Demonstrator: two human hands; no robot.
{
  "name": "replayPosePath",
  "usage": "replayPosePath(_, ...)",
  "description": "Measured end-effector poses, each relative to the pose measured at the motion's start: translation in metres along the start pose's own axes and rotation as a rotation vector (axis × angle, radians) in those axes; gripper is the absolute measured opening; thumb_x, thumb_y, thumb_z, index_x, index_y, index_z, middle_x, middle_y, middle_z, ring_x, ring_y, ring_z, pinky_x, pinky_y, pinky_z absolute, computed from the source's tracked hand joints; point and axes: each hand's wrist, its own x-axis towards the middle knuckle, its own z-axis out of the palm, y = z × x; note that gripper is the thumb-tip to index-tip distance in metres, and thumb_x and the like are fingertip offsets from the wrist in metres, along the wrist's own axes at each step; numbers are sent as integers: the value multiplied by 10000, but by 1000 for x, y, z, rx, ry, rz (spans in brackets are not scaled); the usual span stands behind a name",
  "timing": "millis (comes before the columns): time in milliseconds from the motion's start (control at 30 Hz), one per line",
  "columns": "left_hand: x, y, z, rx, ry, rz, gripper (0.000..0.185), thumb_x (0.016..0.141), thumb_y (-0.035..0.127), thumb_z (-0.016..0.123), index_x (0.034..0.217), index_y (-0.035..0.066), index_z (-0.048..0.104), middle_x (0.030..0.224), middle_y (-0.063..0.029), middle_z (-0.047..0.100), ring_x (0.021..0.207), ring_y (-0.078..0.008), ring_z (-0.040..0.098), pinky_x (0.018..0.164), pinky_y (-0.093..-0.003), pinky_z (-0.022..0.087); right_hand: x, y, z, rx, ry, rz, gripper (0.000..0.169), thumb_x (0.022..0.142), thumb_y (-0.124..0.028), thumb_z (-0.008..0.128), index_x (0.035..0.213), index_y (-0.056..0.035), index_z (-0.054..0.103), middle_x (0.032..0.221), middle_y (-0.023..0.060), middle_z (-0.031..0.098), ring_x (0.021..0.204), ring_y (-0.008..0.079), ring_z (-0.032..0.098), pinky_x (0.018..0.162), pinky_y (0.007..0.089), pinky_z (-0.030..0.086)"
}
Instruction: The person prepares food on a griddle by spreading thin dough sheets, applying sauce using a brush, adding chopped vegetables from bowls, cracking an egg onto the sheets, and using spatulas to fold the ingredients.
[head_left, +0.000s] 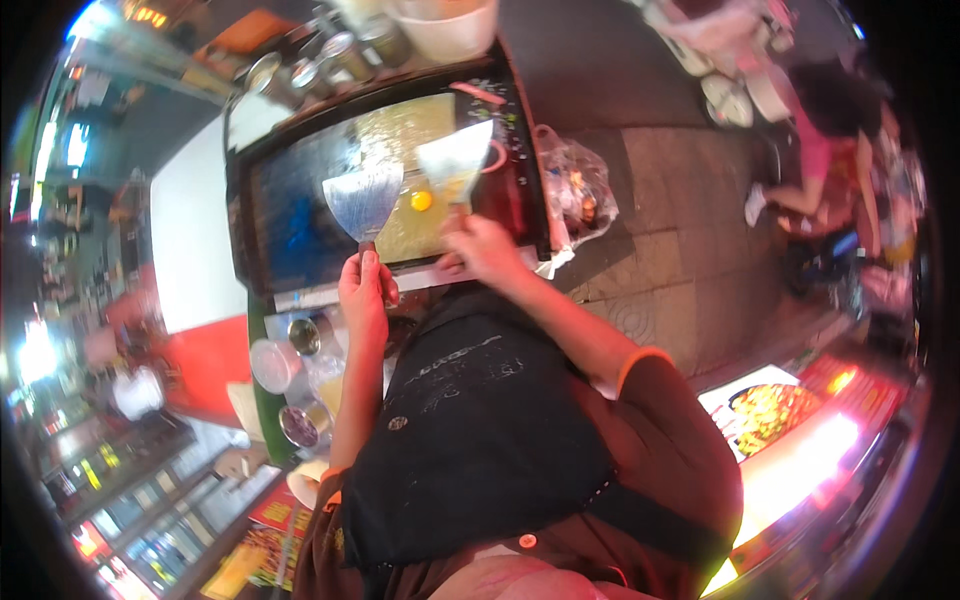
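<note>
My left hand (364, 289) grips the handle of a wide metal scraper (365, 196), its blade held over the flat griddle (279, 202). In my right hand (480, 247) is a second metal scraper (459, 156), blurred, with some yellow residue on its blade. Between the two blades an egg yolk (421, 200) lies on a pale, thin sheet of food (409, 232) on the griddle. Another such sheet (427, 120) spreads behind, shining with oil or liquid. A pink strip of food (478, 93) and green and white bits rest at the griddle's far right corner.
Jars (346, 56) and a white tub (446, 30) stand behind the griddle. A clear plastic bag (577, 187) hangs at its right side. Nearer, at left, are a metal cup (305, 336) and a lidded tub (274, 365). A person (821, 150) is at the far right.
</note>
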Motion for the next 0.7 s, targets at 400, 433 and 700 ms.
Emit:
replayPosePath(400,24,-83,-24,369,-39,-146,410,1087,377,648,985,-17,697,701,-54,663,618,-139,613,588,-338,487,3,-64,-73,-471,446,-394,241,970,-144,792,1168,-6,783,1041,52,684,720,93,667,590,238,571)
replayPosePath(433,33,-88,-15,361,-36,-182,414,1082,373,649,975,-24,698,703,-63,673,629,-146,625,603,-345,497,6,-79,-58,-495,397,-326,238,952,-159,817,1134,-9,788,1000,40,691,756,99,665,648,264,571)
replayPosePath(700,20,-91,-15,393,18,-278,383,1084,352,653,973,-12,694,695,-44,666,611,-122,606,583,-337,482,94,-89,-7,-1058,-223,-600,220,906,-206,809,1031,-31,766,970,171,685,894,353,688,822,429,558)
